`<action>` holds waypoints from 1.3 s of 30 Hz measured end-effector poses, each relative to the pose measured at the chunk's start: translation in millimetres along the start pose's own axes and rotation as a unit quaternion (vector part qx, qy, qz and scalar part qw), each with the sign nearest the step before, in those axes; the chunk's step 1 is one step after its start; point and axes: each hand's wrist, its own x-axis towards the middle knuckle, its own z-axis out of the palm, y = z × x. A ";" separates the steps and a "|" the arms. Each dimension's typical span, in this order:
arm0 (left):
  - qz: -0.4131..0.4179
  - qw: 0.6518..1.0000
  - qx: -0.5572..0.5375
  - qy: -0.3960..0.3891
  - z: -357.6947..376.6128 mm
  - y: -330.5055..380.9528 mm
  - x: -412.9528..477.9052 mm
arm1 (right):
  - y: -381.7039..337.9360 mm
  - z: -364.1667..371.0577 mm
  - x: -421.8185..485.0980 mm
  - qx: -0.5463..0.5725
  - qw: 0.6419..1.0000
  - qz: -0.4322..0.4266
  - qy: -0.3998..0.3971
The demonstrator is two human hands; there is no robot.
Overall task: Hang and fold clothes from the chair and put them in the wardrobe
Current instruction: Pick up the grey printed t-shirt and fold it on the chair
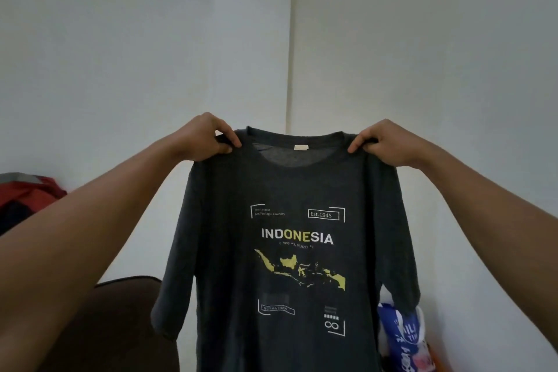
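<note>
T-shirt (287,251): dark grey, held up in mid-air facing the camera, hanging full length; white and yellow "INDONESIA" print with a yellow map, small pale label inside the collar.
Left hand (205,137): fingers and thumb pinch the shirt's shoulder seam beside the collar.
Right hand (379,142): same pinch on the other shoulder.
Chair (120,326): dark brown, low at left, behind the shirt.
Red garment (27,193): at left edge.
Blue-white plastic bag (404,338): lower right, partly behind the sleeve.
Walls (151,39): plain white, corner behind.
</note>
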 end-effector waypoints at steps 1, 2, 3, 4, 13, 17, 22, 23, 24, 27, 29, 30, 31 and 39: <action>-0.005 1.000 0.029 -0.009 1.8 5.3 1.0 | -0.5 -1.4 -1.4 -0.013 1.000 0.003 -0.004; -0.016 0.998 0.049 -0.023 4.1 11.4 1.2 | -2.6 -2.0 -3.6 -0.030 0.999 0.010 -0.014; -0.036 0.997 0.059 -0.042 7.0 16.6 1.4 | -2.9 -1.0 -4.0 -0.052 0.998 0.020 -0.025; -0.064 0.994 0.055 -0.064 11.0 21.8 1.1 | -4.2 0.1 -4.2 -0.079 0.995 0.037 -0.039; -0.215 0.930 -0.298 -0.033 62.9 55.9 3.1 | -23.0 24.7 -12.3 0.375 0.887 0.265 -0.046; -0.169 0.927 -0.329 0.064 76.3 67.9 0.2 | -20.0 34.2 -10.8 0.453 0.847 0.278 0.008; -0.089 0.925 -0.329 0.168 81.5 75.6 2.2 | -22.2 37.5 -12.3 0.450 0.852 0.227 0.141; -0.078 0.924 -0.325 0.187 80.5 78.0 2.8 | -20.6 38.3 -11.2 0.444 0.853 0.209 0.175; -0.074 0.921 -0.326 0.201 79.4 79.2 4.5 | -19.2 38.1 -10.7 0.437 0.853 0.196 0.206; -0.067 0.906 -0.354 0.223 74.8 82.2 7.6 | -12.6 35.3 -10.6 0.381 0.864 0.181 0.276; -0.052 0.903 -0.358 0.233 71.1 82.5 7.7 | -9.4 31.8 -11.2 0.373 0.857 0.167 0.314; -0.041 0.903 -0.357 0.237 69.0 83.0 7.4 | -8.8 29.5 -11.6 0.378 0.852 0.159 0.326; -0.032 0.901 -0.361 0.240 67.0 83.8 7.0 | -8.3 26.9 -11.8 0.392 0.844 0.154 0.332; 0.005 0.851 -0.490 0.189 62.7 98.1 9.2 | -18.0 18.4 -10.8 0.588 0.760 0.083 0.262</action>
